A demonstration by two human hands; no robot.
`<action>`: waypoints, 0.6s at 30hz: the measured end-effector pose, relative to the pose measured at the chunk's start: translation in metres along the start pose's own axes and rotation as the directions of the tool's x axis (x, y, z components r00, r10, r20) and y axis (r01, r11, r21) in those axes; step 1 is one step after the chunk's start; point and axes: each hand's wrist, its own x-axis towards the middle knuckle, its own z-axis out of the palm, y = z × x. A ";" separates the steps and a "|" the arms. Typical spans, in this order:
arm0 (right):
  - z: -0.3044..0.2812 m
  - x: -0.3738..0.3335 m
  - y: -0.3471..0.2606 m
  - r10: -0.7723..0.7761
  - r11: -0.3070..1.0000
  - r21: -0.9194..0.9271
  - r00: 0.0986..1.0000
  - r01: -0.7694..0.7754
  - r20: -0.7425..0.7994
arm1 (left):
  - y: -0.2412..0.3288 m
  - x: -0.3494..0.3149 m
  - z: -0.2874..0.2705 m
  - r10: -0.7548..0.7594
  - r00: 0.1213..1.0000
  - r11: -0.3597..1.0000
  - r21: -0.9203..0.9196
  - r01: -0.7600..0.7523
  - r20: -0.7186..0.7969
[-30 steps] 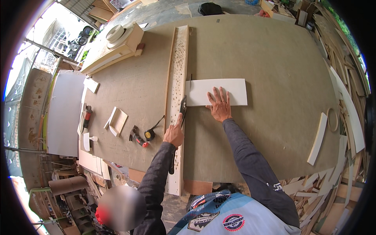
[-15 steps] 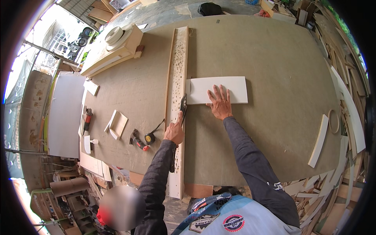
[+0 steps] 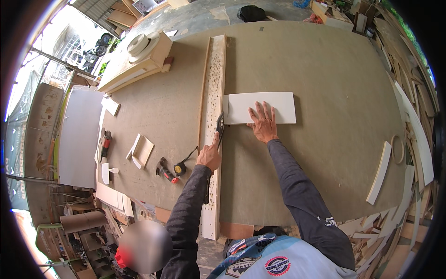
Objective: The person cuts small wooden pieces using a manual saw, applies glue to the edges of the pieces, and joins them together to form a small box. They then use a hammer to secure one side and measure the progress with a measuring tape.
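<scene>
My right hand (image 3: 263,123) lies flat with spread fingers on a white rectangular panel (image 3: 260,106) near the middle of the big brown board table (image 3: 325,69). My left hand (image 3: 209,155) grips a dark cutter knife (image 3: 219,125) whose tip meets the panel's left lower corner. The panel's left end butts against a long pale wooden strip (image 3: 214,116) dotted with small holes, which runs from the table's far side to its near edge.
Left of the strip lie a tape measure (image 3: 180,168), a red-handled tool (image 3: 165,170), a small white angled piece (image 3: 141,149) and a power tool (image 3: 106,142). A curved white strip (image 3: 380,172) and a ring (image 3: 398,149) rest at right. Offcuts pile along the right edge.
Both hands and the knife stay almost where they were; the knife has edged slightly along the panel's left end.
</scene>
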 end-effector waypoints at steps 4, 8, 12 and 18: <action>0.000 0.005 0.002 -0.001 1.000 0.011 1.000 0.001 -0.009 | 0.003 0.003 -0.005 -0.002 1.000 1.000 -0.031 0.003 0.015; -0.001 0.012 0.005 0.010 1.000 0.007 1.000 -0.010 -0.001 | 0.002 0.014 -0.004 0.028 1.000 1.000 -0.005 -0.028 -0.011; -0.003 0.017 0.005 0.016 1.000 0.003 0.999 -0.016 -0.036 | -0.007 0.028 0.001 0.040 0.998 0.999 0.007 -0.040 -0.041; -0.006 0.001 0.025 0.029 1.000 0.001 0.993 -0.029 -0.114 | 0.014 0.050 -0.026 0.034 0.999 0.997 -0.067 -0.033 0.019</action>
